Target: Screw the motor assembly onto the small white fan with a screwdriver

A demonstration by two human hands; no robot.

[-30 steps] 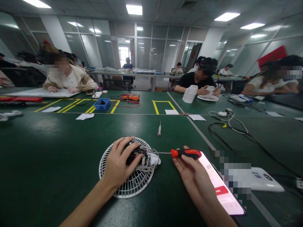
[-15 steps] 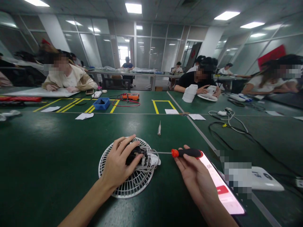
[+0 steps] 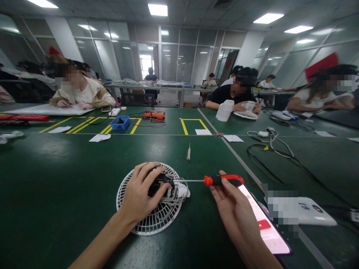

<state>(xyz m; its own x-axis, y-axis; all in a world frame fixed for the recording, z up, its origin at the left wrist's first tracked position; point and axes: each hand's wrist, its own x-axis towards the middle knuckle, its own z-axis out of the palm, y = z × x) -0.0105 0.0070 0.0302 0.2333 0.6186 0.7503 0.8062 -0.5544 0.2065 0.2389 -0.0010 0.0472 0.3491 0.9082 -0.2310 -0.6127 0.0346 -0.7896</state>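
Observation:
A round white fan grille [image 3: 151, 224] lies flat on the green table, with a black fan motor [image 3: 155, 185] on top and a coiled pale cord beside it. My left hand [image 3: 143, 188] is wrapped over the motor, its fingers hiding much of it. In my right hand [image 3: 232, 201] is a red and black screwdriver [image 3: 221, 181], held level between thumb and fingers. Its shaft points left and its tip meets the motor's end near my left thumb; the exact contact is hidden. A small clear-handled screwdriver [image 3: 189, 153] lies beyond the grille.
A lit phone [image 3: 269, 233] lies under my right wrist, with a white device [image 3: 316, 212] to its right. Cables [image 3: 276, 144] run along the right side. Farther back are a blue bin [image 3: 120, 123], an orange multimeter [image 3: 155, 114] and co-workers at their places.
The screwdriver's handle has turned about its axis, showing more red now. My right hand has shifted slightly to the right. My left hand stays on the motor.

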